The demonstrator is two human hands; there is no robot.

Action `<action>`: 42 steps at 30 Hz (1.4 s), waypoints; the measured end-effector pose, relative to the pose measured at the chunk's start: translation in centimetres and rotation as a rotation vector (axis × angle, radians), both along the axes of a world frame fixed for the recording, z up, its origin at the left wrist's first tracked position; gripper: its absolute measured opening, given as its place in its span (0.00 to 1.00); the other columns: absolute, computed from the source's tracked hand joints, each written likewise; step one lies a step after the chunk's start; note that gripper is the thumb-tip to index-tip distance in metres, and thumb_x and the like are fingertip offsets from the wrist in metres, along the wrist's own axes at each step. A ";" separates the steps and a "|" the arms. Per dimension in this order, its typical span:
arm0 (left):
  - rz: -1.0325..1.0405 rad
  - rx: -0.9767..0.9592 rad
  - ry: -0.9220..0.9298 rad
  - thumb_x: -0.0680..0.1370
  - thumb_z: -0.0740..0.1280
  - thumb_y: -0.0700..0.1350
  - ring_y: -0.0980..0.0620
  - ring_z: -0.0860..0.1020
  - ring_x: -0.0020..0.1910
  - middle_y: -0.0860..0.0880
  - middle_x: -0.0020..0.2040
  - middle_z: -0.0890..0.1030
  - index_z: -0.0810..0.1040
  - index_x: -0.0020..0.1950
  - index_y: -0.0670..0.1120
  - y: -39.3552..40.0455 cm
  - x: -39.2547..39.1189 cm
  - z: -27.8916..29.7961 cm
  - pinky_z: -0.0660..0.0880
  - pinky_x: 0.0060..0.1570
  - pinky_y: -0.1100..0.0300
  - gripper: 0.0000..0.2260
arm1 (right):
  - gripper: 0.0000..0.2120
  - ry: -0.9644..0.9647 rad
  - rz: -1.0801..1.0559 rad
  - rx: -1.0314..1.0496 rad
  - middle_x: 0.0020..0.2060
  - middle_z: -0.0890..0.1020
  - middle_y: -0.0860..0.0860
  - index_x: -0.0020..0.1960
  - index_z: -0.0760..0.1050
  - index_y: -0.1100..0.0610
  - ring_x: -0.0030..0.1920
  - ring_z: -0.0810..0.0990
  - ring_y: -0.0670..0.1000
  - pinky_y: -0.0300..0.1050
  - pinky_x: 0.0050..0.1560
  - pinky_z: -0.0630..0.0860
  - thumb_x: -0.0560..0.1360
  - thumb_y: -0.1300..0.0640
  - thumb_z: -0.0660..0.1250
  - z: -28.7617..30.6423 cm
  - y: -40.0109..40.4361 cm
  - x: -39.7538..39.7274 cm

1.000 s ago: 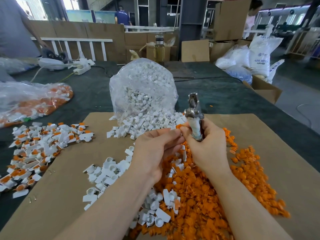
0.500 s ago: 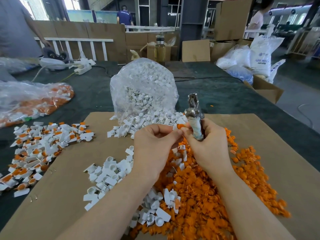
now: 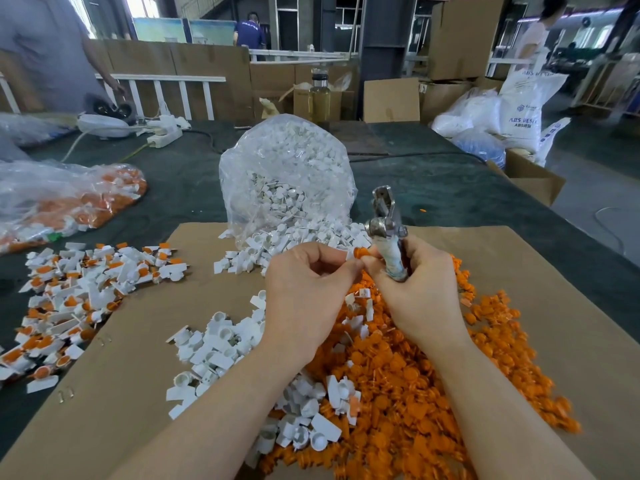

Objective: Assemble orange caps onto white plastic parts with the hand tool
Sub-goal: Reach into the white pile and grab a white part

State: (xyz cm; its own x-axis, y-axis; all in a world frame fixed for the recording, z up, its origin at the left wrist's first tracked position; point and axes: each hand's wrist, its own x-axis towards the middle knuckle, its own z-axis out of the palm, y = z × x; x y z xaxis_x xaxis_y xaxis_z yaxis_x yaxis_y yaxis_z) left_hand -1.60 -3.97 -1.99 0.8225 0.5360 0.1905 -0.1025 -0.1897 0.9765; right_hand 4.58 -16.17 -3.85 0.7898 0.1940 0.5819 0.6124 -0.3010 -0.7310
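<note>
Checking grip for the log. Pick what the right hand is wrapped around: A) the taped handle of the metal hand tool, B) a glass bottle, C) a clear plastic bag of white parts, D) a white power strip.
A: the right hand curls round the taped handle of the metal hand tool, whose steel head sticks up above the fingers.

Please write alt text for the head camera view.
Two hands meet over a heap of orange caps: the right hand grips a metal hand tool upright, the left hand pinches an orange cap. Loose white parts lie left.
</note>
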 end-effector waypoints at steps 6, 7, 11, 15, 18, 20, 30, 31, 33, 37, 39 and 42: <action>0.010 0.079 0.015 0.70 0.78 0.44 0.51 0.82 0.34 0.53 0.32 0.84 0.84 0.36 0.48 0.0 0.1 -0.2 0.79 0.34 0.61 0.05 | 0.06 -0.024 -0.032 -0.046 0.31 0.79 0.47 0.43 0.78 0.54 0.35 0.77 0.49 0.45 0.32 0.74 0.72 0.55 0.74 -0.2 -0.1 0.0; 0.010 0.078 0.017 0.70 0.78 0.44 0.50 0.83 0.34 0.53 0.32 0.84 0.84 0.36 0.48 0.0 0.1 -0.2 0.79 0.34 0.60 0.05 | 0.06 -0.021 -0.034 -0.051 0.31 0.79 0.47 0.43 0.78 0.54 0.34 0.77 0.49 0.45 0.32 0.74 0.72 0.55 0.74 -0.2 -0.1 0.0; 0.011 0.085 0.017 0.71 0.78 0.44 0.50 0.82 0.34 0.52 0.32 0.84 0.84 0.37 0.48 0.1 0.2 -0.5 0.79 0.34 0.59 0.05 | 0.05 -0.004 -0.014 -0.073 0.31 0.79 0.46 0.43 0.78 0.53 0.34 0.77 0.47 0.44 0.31 0.74 0.73 0.55 0.73 -0.1 0.0 0.2; -0.001 0.110 0.049 0.71 0.77 0.45 0.59 0.77 0.28 0.51 0.32 0.83 0.83 0.36 0.49 0.3 0.4 -0.7 0.73 0.27 0.68 0.06 | 0.05 0.029 0.005 -0.130 0.29 0.77 0.45 0.42 0.77 0.53 0.33 0.76 0.44 0.38 0.30 0.72 0.73 0.56 0.73 0.1 -0.1 0.3; 0.023 0.108 0.077 0.72 0.75 0.45 0.61 0.75 0.27 0.52 0.32 0.83 0.82 0.38 0.50 0.7 0.6 -0.7 0.72 0.28 0.68 0.04 | 0.03 0.072 0.061 -0.193 0.31 0.78 0.48 0.42 0.77 0.53 0.33 0.76 0.49 0.48 0.32 0.74 0.73 0.59 0.71 0.3 -0.2 0.4; 0.046 0.104 0.094 0.71 0.75 0.47 0.59 0.79 0.30 0.53 0.33 0.84 0.81 0.38 0.51 1.0 0.8 -0.8 0.76 0.32 0.65 0.05 | 0.04 0.079 0.085 -0.237 0.30 0.78 0.49 0.41 0.77 0.53 0.31 0.75 0.48 0.49 0.31 0.73 0.73 0.60 0.70 0.4 -0.3 0.4; 0.029 0.070 0.065 0.74 0.75 0.45 0.53 0.84 0.36 0.53 0.33 0.84 0.79 0.38 0.50 1.2 0.9 -1.2 0.81 0.42 0.53 0.08 | 0.07 0.231 0.206 -0.188 0.31 0.79 0.48 0.50 0.80 0.50 0.26 0.73 0.49 0.36 0.27 0.67 0.74 0.60 0.70 0.6 -1.5 0.9; 0.016 0.040 0.055 0.74 0.75 0.44 0.52 0.84 0.37 0.52 0.33 0.84 0.79 0.38 0.50 1.2 0.9 -1.2 0.81 0.45 0.51 0.07 | 0.08 0.255 0.207 -0.178 0.34 0.81 0.51 0.49 0.80 0.48 0.30 0.76 0.55 0.39 0.29 0.71 0.74 0.60 0.71 0.7 -1.8 1.0; -0.010 -0.034 0.036 0.74 0.75 0.42 0.52 0.85 0.37 0.51 0.34 0.84 0.79 0.40 0.48 1.3 0.9 -1.2 0.81 0.48 0.50 0.06 | 0.08 0.282 0.214 -0.191 0.40 0.83 0.56 0.48 0.80 0.47 0.39 0.78 0.61 0.50 0.37 0.76 0.73 0.60 0.71 1.0 -2.3 1.2; -0.044 -0.141 -0.001 0.74 0.74 0.39 0.53 0.85 0.37 0.49 0.35 0.84 0.79 0.41 0.45 1.5 1.0 -1.1 0.81 0.45 0.56 0.05 | 0.08 0.311 0.289 -0.287 0.38 0.81 0.57 0.46 0.81 0.48 0.34 0.74 0.60 0.53 0.36 0.72 0.72 0.61 0.72 1.2 -3.1 1.5; -0.059 -0.164 -0.024 0.74 0.74 0.38 0.53 0.85 0.37 0.48 0.35 0.84 0.79 0.42 0.44 1.6 1.0 -0.9 0.80 0.41 0.63 0.05 | 0.07 0.329 0.316 -0.359 0.33 0.79 0.49 0.46 0.81 0.48 0.30 0.73 0.50 0.43 0.33 0.69 0.72 0.60 0.72 1.2 -3.2 1.5; -0.082 -0.167 -0.048 0.74 0.73 0.37 0.53 0.85 0.37 0.48 0.36 0.84 0.79 0.42 0.44 1.6 0.9 -0.8 0.78 0.38 0.67 0.05 | 0.06 0.338 0.317 -0.458 0.37 0.81 0.47 0.47 0.79 0.49 0.35 0.77 0.48 0.43 0.38 0.72 0.72 0.57 0.73 1.2 -3.1 1.6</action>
